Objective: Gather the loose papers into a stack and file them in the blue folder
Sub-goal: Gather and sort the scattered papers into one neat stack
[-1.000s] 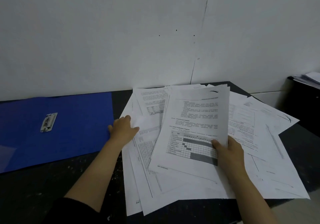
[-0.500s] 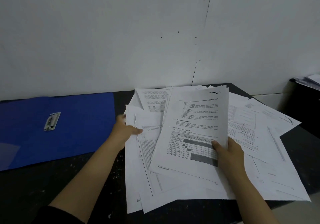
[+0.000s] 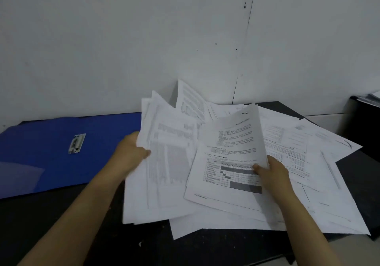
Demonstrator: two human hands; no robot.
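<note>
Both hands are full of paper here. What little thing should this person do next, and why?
Probably bring the left hand's lifted bundle of sheets over onto the sheaf with the chart page that the right hand pinches, merging them into one stack. More loose pages still lie fanned out on the dark table, and the open blue folder waits at the left.

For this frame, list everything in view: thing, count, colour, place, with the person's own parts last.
blue folder: one, blue, lying open flat at table left.
metal clip: one, silver, on the folder.
loose papers: many, white, printed, spread over table centre and right.
table: one, black.
wall: white, behind the table.
dark stand: one, black, far right, papers on top.
left hand: grips a lifted bundle of sheets.
right hand: pinches the sheets with the chart.
</note>
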